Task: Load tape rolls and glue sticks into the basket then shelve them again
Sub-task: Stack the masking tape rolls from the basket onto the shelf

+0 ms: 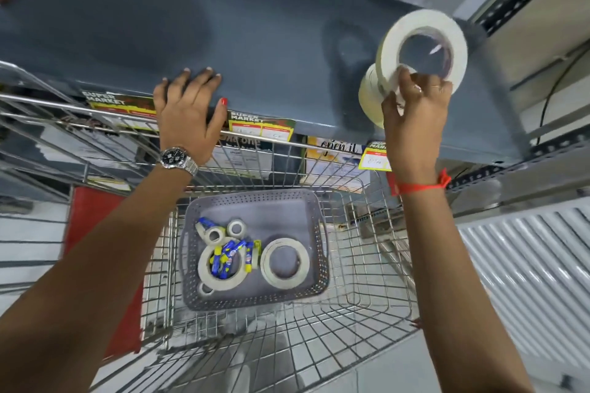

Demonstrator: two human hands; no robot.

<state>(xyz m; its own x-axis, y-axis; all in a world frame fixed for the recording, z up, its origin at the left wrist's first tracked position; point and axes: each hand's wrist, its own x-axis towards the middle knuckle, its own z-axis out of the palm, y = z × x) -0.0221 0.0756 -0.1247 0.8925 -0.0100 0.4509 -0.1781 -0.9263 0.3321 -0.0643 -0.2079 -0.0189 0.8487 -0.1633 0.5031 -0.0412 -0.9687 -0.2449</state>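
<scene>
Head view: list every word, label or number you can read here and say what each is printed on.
"SUPER MARKET" - left price tag on the shelf edge.
"SUPER MARKET" - middle price tag; handwritten price boxes unreadable.
Right price tag: heading partly cut off, handwriting unreadable.
"open it" - card behind the cart rim.
"...one" - dark card, partly hidden.
Glue sticks in the basket: logos too small.
Watch dial: unreadable.

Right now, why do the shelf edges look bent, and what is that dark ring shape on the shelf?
Head view: the wide-angle lens bows the shelf edge and cart wires; the dark ring is the shadow of the tape rolls gripped by the right hand; the upper left corner is blurred.
</scene>
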